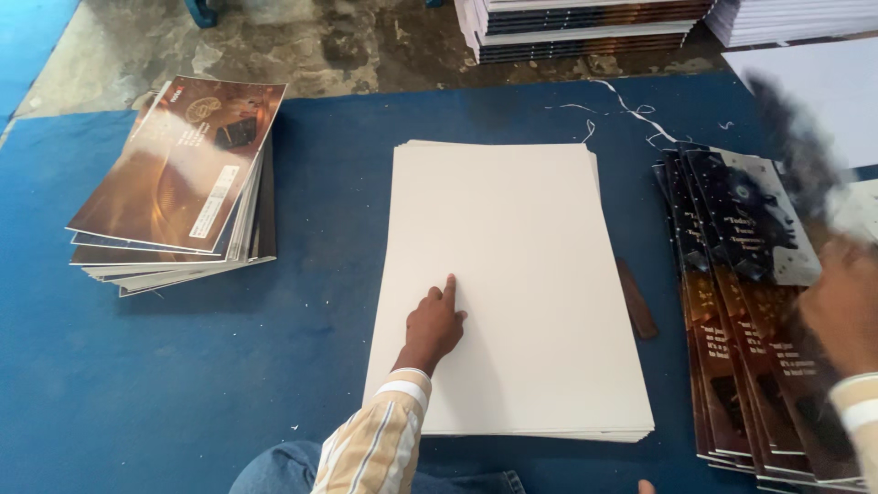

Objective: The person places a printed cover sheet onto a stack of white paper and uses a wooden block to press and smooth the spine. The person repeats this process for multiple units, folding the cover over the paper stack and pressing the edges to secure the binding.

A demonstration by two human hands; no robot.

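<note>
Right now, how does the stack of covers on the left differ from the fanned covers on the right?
The left stack is piled loosely, top face brown, and neither hand touches it. The right covers are fanned in overlapping strips, the top one dark blue-grey, with the blurred right hand on them. The left hand rests on the white sheets between them. Both are glossy printed covers lying on the blue surface.

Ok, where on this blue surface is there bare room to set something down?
Bare blue surface lies between the brown cover stack and the white sheet pile, where the left hand rests, and along the near-left edge. Crowded: the right hand over fanned dark covers.
</note>
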